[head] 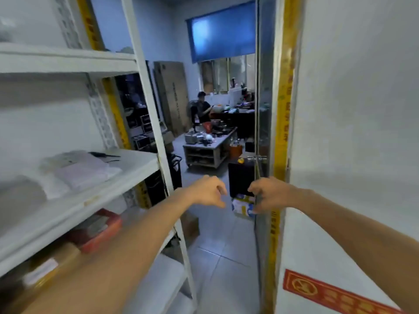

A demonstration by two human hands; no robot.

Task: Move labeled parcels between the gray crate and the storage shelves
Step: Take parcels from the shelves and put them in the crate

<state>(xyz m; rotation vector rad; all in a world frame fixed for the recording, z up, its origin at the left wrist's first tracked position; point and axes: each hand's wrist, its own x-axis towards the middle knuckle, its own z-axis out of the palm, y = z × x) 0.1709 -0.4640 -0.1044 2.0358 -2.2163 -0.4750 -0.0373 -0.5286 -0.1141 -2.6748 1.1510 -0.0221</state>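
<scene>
White storage shelves (136,168) fill the left side. On the middle board lie soft white and pink parcels (86,171) and a grey one (20,196). The board below holds a red box (99,230) and a brown labeled carton (45,266). No gray crate is in view. Both my arms reach forward over the aisle. My left hand (208,191) hangs with loosely curled fingers and holds nothing. My right hand (269,193) has its fingers curled right at the edge of a glass door (263,109); whether it grips that edge is unclear.
A white wall (351,132) with yellow tape and a red sign (335,295) closes the right. On the tiled floor ahead are a cardboard box (190,225), a colourful package (242,206) and a black cabinet (240,177). Farther back stand a low table (204,150) and a person (203,107).
</scene>
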